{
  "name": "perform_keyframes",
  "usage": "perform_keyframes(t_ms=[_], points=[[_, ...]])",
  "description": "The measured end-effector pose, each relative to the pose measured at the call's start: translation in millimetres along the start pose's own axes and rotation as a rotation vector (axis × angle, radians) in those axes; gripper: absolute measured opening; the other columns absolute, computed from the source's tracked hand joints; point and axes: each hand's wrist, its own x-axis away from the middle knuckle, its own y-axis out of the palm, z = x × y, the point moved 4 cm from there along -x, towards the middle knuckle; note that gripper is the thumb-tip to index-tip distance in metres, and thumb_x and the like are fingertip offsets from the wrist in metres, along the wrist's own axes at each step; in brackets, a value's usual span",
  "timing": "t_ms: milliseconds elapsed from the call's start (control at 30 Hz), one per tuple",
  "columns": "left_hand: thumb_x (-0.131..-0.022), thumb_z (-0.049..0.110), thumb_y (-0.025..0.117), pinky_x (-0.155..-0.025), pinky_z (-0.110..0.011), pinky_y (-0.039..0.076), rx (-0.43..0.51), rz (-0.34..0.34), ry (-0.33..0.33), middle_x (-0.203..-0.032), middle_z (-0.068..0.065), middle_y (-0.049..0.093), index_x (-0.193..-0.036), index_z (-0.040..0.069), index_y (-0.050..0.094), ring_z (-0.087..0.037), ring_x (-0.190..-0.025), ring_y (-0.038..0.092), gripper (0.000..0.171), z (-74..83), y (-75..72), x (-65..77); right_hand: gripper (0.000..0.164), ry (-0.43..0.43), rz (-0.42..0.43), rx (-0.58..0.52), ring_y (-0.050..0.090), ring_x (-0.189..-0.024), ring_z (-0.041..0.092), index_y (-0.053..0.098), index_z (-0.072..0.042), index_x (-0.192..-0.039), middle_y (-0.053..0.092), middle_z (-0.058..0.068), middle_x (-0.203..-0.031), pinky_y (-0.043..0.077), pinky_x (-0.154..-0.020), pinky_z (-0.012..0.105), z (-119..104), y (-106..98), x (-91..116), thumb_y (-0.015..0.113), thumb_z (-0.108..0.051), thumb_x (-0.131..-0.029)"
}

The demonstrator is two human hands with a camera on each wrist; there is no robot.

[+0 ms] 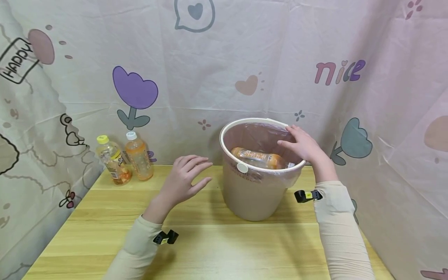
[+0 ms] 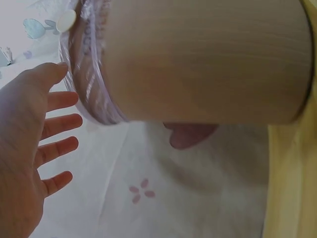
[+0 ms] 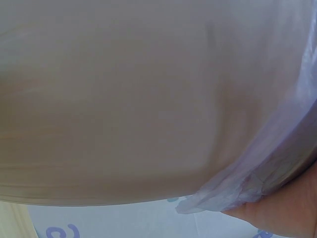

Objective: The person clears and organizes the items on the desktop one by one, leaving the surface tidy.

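A beige trash bin (image 1: 253, 198) with a clear plastic liner (image 2: 91, 64) folded over its rim stands upright on the table. Inside lies an orange-labelled plastic bottle (image 1: 259, 156) on its side. My right hand (image 1: 303, 146) is at the bin's right rim, fingers stretched over the edge and thumb above the opening. Only a bit of that hand (image 3: 285, 213) shows in the right wrist view, beside the liner. To the left of the bin my left hand (image 1: 185, 179) hovers with spread fingers, holding nothing. What lies beneath the bottle is hidden.
A yellow-capped bottle (image 1: 114, 161) and a white-capped bottle (image 1: 139, 157) stand at the table's back left. The wooden table (image 1: 210, 249) meets a patterned cloth backdrop (image 1: 196, 77) behind and on both sides.
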Motion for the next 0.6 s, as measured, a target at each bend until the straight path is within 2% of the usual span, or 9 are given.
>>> perform_keyframes(t_ms=[300,600], points=[[-0.092,0.047,0.059,-0.095,-0.05,0.045,-0.064,-0.052,-0.068,-0.119,-0.009,0.068,-0.118,0.012,0.068,-0.032,-0.111,0.058,0.044,-23.2,-3.3,36.2,0.079,-0.002,0.001,0.005,0.007,-0.15,0.043,0.022,-0.004,-0.154,0.011,0.024,-0.162,0.009,-0.12,0.06,-0.8,-0.2,0.2,0.05,-0.05,-0.096],[-0.081,0.039,0.071,-0.09,-0.057,0.046,-0.14,-0.077,-0.168,-0.118,-0.013,0.067,-0.121,0.011,0.066,-0.035,-0.11,0.059,0.049,-50.2,-12.1,63.6,0.08,0.009,-0.008,-0.008,0.006,-0.151,0.042,0.021,-0.007,-0.155,0.009,0.022,-0.163,0.009,-0.12,0.061,-1.3,-0.1,0.8,0.049,-0.052,-0.096]])
